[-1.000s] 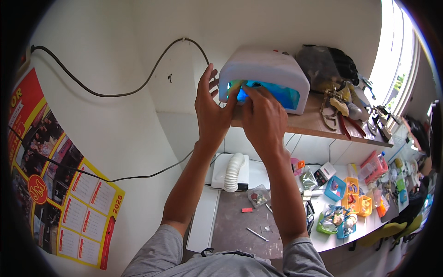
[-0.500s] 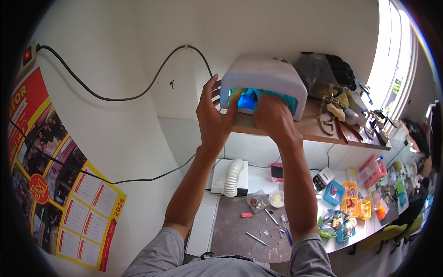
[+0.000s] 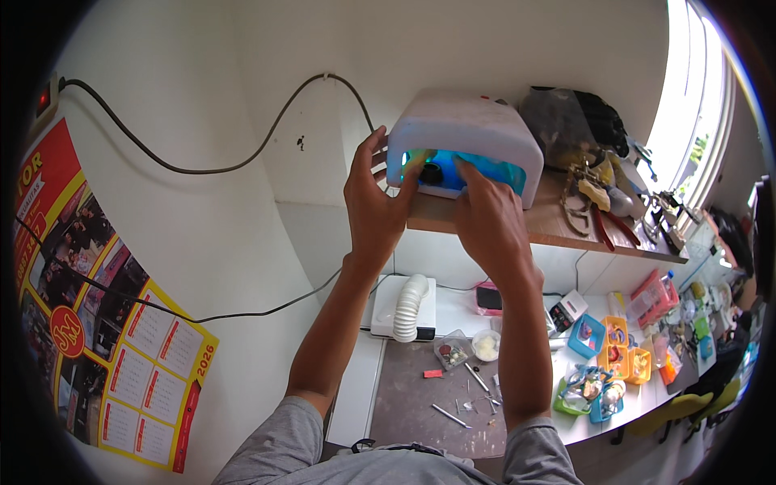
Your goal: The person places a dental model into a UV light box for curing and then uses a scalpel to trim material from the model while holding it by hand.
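A white UV curing lamp [image 3: 465, 121] stands on a wooden shelf, blue light glowing in its front opening. My left hand [image 3: 377, 206] grips its left side, fingers along the outer wall and thumb reaching into the opening. Just right of that thumb, inside the lamp, sits a small dark round object [image 3: 431, 173]; its kind is not clear. My right hand [image 3: 495, 230] is at the opening with the index finger stretched into the blue light and the other fingers partly curled. Nothing shows in its grasp, though some fingertips are hidden.
On the wooden shelf [image 3: 558, 234] to the right lie red-handled pliers [image 3: 610, 229] and bagged items. Below, a workbench [image 3: 404, 388] holds a white box with a flexible hose [image 3: 411, 307], small tools and colourful bins [image 3: 614, 356]. A dark cable [image 3: 202, 172] runs along the wall.
My right hand has drawn slightly back and right, its index finger now stretched out. The dark round object inside the lamp shows more plainly. My left hand stays in place.
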Available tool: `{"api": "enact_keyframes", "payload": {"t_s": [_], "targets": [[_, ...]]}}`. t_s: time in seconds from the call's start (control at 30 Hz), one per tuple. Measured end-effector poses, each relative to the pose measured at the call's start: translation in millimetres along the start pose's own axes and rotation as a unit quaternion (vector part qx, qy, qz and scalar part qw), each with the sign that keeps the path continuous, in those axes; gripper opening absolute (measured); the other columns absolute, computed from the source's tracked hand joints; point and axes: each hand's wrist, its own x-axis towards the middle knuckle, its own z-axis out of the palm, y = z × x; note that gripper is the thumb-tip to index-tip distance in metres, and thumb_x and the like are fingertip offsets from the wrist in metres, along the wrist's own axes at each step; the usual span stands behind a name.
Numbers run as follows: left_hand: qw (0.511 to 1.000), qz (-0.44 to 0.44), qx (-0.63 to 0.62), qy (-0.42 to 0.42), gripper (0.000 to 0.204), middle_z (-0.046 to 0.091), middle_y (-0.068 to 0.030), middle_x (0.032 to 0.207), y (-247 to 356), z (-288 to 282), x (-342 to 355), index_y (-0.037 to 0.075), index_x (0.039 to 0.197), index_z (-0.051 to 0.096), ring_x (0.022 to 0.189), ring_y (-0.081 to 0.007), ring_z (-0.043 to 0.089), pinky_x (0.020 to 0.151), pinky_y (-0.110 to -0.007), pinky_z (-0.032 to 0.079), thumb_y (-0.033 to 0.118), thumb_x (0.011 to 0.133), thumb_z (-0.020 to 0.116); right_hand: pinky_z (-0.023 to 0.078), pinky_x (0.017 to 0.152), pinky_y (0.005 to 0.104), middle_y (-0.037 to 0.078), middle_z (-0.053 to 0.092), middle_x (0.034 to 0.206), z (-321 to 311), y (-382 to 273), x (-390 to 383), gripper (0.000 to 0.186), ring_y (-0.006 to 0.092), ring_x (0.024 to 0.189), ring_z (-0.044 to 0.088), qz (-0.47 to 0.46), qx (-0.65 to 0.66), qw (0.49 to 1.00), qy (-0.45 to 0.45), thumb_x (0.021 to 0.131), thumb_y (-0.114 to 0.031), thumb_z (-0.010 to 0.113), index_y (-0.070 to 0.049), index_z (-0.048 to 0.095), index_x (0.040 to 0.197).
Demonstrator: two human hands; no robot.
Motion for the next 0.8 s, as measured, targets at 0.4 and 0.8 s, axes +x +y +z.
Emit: {"api": "enact_keyframes", "payload": {"t_s": [0.4, 0.8], "targets": [[1.000, -0.013, 0.013, -0.015, 0.065, 0.061, -0.0166, 0.135, 3, -5, -1, 0.001, 0.142, 0.048, 0.122, -0.0277, 0.062, 0.103, -0.045, 0.053, 0.022, 0.089, 0.080, 0.057, 0.078, 0.0359, 0.017, 0.076, 0.104, -36, -6, -86, 0.034, 0.0246, 0.089, 0.074, 0.007, 0.177, 0.976, 0.124, 0.090, 0.004, 0.057, -0.003, 0.072, 0.120], [0.996, -0.038, -0.077, 0.014, 0.049, 0.053, -0.0237, 0.136, 29, -36, -196, -0.008, 0.141, 0.038, 0.127, -0.0323, 0.055, 0.109, -0.048, 0.044, 0.017, 0.102, 0.055, 0.057, 0.089, 0.0315, 0.013, 0.069, 0.109, 73, -19, -253, 0.010, 0.0209, 0.101, 0.070, 0.270, 0.583, 0.763, -0.072, 0.094, -0.002, 0.069, 0.001, 0.061, 0.099]]}}
